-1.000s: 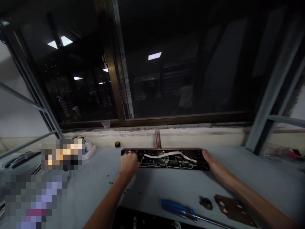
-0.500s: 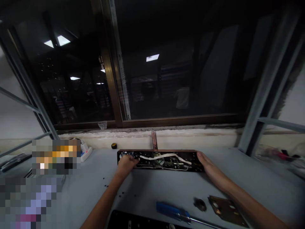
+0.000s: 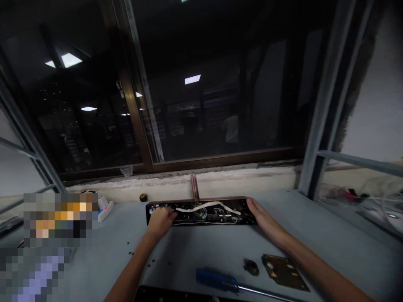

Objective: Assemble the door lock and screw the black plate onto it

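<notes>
A long dark lock body point(image 3: 201, 212) lies open on the grey table, its wires and a white strip showing inside. My left hand point(image 3: 160, 221) rests curled on its left end, fingers bent into the casing; I cannot make out whether they pinch anything. My right hand point(image 3: 263, 219) lies flat against its right end, fingers stretched out along the edge. A copper handle stub point(image 3: 194, 187) sticks up behind the body.
Near me lie a blue-handled screwdriver point(image 3: 217, 279), a small black round part point(image 3: 251, 267) and a brown metal plate point(image 3: 283, 272). A dark panel edge point(image 3: 163, 293) sits at the bottom. Small screws dot the table point(image 3: 195, 247). A white power strip point(image 3: 103, 207) sits left, below a dark window.
The view has swung right and tilted up a little, so everything sits lower and further left. Both hands stay on the ends of the lock body.
</notes>
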The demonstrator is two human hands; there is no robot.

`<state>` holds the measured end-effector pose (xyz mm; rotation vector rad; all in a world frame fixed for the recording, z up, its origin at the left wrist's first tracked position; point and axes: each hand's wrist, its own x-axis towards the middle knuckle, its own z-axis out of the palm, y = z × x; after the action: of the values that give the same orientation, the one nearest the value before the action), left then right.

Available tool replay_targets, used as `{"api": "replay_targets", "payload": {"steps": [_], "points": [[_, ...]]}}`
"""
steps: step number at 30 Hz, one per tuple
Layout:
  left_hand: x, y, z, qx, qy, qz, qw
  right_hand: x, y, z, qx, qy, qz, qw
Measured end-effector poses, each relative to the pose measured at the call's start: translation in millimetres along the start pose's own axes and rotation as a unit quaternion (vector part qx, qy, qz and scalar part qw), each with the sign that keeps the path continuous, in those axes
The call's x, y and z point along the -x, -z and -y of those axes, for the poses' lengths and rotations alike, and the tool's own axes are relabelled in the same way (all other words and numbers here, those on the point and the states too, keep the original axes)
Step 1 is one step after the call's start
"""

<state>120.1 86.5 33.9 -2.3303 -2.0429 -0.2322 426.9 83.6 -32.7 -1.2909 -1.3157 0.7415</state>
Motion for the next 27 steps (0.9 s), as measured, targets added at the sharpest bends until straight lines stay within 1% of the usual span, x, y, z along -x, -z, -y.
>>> {"api": "replay_targets", "payload": {"steps": [5, 8, 11, 13, 17, 19, 23, 25, 27], "points": [[-1, 2.6, 2, 0.009, -0.036, 0.008, 0.999, -1, 0, -2, -0.006, 0.015, 0.013, 1.000], [5, 8.5, 5, 0.022, -0.051, 0.013, 0.998, -1, 0, 0, -0.001, 0.015, 0.006, 1.000], [20, 15.8, 14, 0.039, -0.060, 0.015, 0.997, 0, 0, 3, 0.007, 0.016, 0.001, 1.000], [34, 18.4, 22, 0.063, -0.076, 0.029, 0.995, 1, 0, 3, 0.005, 0.017, 0.003, 1.000], [59, 14.1, 33, 0.084, -0.126, 0.073, 0.986, 1, 1, -2, 0.007, 0.001, -0.004, 1.000], [64, 8.8, 35, 0.081, -0.113, 0.079, 0.987, -1, 1, -7, 0.007, -0.001, -0.008, 1.000], [59, 0.8, 43, 0.075, -0.012, 0.061, 0.995, -3, 0, -14, 0.002, 0.000, -0.006, 1.000], [57, 1.5, 48, 0.071, 0.021, 0.051, 0.996, -4, 1, -15, 0.006, -0.003, -0.002, 1.000], [58, 6.4, 52, 0.061, 0.040, 0.050, 0.996, -4, 1, -15, 0.007, 0.000, 0.002, 1.000]]}}
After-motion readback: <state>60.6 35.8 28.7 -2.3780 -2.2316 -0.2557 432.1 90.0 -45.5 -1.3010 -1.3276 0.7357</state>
